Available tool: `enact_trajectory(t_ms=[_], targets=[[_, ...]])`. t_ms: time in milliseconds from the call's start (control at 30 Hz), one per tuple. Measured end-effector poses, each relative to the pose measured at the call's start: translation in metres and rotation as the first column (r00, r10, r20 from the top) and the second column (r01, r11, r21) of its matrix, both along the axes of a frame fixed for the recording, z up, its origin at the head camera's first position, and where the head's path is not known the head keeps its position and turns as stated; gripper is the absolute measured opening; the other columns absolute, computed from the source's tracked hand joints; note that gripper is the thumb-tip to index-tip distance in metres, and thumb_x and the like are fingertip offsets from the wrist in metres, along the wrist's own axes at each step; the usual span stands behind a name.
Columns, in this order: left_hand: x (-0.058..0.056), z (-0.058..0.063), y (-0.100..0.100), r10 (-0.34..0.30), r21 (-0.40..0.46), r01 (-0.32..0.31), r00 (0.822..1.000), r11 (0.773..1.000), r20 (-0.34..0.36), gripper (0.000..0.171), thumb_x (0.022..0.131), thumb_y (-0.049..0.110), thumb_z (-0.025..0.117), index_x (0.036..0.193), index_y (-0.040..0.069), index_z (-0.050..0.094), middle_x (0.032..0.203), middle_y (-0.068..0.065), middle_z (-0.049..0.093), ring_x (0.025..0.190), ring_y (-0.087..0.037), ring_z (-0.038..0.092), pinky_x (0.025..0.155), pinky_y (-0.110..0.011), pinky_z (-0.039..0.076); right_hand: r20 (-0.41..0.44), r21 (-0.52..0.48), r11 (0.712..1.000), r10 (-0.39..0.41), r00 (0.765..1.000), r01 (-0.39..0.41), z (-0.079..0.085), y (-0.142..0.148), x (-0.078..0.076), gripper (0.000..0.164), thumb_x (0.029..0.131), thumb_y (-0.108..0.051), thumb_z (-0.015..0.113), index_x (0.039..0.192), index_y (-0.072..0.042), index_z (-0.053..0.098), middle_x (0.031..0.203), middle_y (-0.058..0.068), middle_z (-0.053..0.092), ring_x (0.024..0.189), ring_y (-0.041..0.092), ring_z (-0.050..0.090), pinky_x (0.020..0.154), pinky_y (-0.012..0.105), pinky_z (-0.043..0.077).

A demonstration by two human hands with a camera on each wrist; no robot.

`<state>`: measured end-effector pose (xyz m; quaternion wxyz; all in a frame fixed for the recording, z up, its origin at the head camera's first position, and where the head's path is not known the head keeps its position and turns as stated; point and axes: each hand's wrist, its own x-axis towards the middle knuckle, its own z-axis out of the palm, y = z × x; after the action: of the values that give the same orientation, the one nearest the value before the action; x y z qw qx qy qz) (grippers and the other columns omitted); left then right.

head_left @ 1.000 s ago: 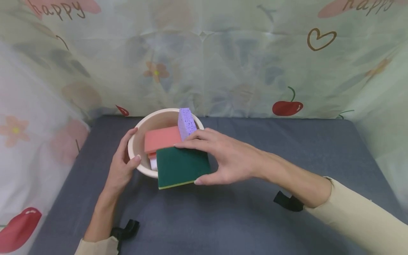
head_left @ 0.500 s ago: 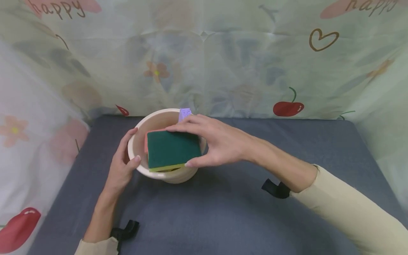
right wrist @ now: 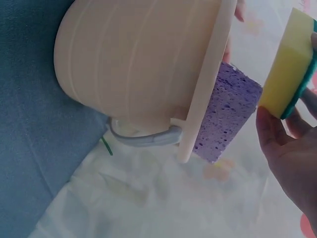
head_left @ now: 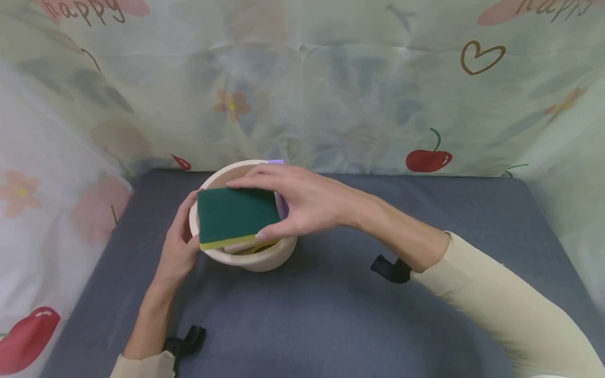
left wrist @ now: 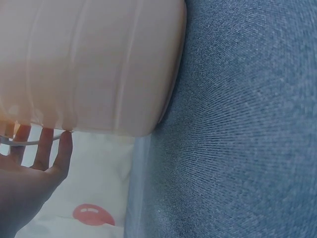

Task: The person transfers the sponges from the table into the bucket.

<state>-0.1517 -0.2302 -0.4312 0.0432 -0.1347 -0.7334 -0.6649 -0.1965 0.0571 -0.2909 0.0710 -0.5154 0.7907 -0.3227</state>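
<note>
A cream plastic bucket [head_left: 269, 261] with a grey handle [right wrist: 146, 140] stands upright at the table's back left. My left hand [head_left: 178, 241] grips its rim on the left side, and in the left wrist view the fingers [left wrist: 63, 153] lie against the ribbed wall. Above the bucket's mouth, my right hand [head_left: 307, 202] pinches a green-and-yellow scouring sponge [head_left: 238, 215] between thumb and fingers, green face up. A purple sponge [right wrist: 229, 114] pokes up over the rim at the right, partly behind my right hand in the head view. The held sponge hides most of the bucket's inside.
Dark grey-blue cloth covers the table [head_left: 302, 325]. A printed curtain [head_left: 331, 94] hangs right behind the table's back edge and along both sides. Black straps [head_left: 186, 341] sit at both wrists.
My right hand has carried the scouring sponge left and up over the bucket's mouth, covering the pink sponge seen inside earlier. My left hand has stayed on the rim.
</note>
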Motion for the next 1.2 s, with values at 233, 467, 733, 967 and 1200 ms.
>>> enact_trajectory(t_ms=[233,467,733,967,1200], targets=[[-0.001,0.001,0.0,0.024,-0.07,-0.024,1.0,0.997,0.001,0.074,0.095,-0.002,0.056,0.158,0.023,0.026,0.153,-0.004,0.035,0.127,-0.017,0.041,0.096,-0.017,0.04,0.043,0.032,0.999,-0.002,0.999,0.001,0.001,-0.006,-0.005,0.071,0.085,-0.039,0.074,0.149,-0.023,0.046,0.14,-0.007,0.049,0.118,0.005,0.047,0.092,0.029,0.043],[-0.004,-0.001,0.0,-0.001,-0.012,0.001,1.0,1.0,-0.007,0.077,0.09,-0.004,0.057,0.157,0.023,0.028,0.147,-0.005,0.04,0.122,-0.02,0.045,0.091,-0.019,0.045,0.074,0.055,0.998,0.001,0.997,-0.005,-0.002,-0.011,-0.018,0.073,0.086,-0.037,0.075,0.151,-0.025,0.043,0.143,-0.006,0.046,0.117,0.007,0.048,0.092,0.03,0.044],[-0.005,-0.002,-0.001,-0.008,0.014,0.009,1.0,1.0,-0.016,0.076,0.089,0.0,0.056,0.156,0.021,0.03,0.141,-0.007,0.044,0.114,-0.019,0.05,0.085,-0.02,0.05,0.046,0.074,0.997,-0.024,0.999,0.021,-0.007,-0.016,-0.028,0.07,0.086,-0.036,0.075,0.149,-0.024,0.047,0.134,-0.005,0.05,0.113,0.008,0.049,0.094,0.031,0.043],[-0.005,-0.003,-0.001,-0.029,0.05,0.03,0.999,0.998,-0.018,0.07,0.092,0.004,0.057,0.155,0.02,0.032,0.14,-0.009,0.044,0.114,-0.02,0.053,0.082,-0.022,0.053,-0.038,0.066,0.995,-0.075,0.996,0.078,-0.016,-0.02,-0.031,0.068,0.085,-0.037,0.075,0.145,-0.018,0.052,0.137,0.001,0.052,0.118,0.012,0.05,0.098,0.031,0.043],[-0.003,-0.004,-0.002,-0.028,0.049,0.029,0.999,0.998,-0.02,0.067,0.093,0.015,0.062,0.154,0.02,0.034,0.142,-0.009,0.042,0.116,-0.022,0.051,0.082,-0.022,0.053,-0.145,0.049,0.99,-0.125,0.982,0.133,-0.028,-0.021,-0.033,0.066,0.084,-0.044,0.075,0.141,-0.017,0.057,0.138,0.002,0.056,0.122,0.018,0.048,0.105,0.035,0.034]])
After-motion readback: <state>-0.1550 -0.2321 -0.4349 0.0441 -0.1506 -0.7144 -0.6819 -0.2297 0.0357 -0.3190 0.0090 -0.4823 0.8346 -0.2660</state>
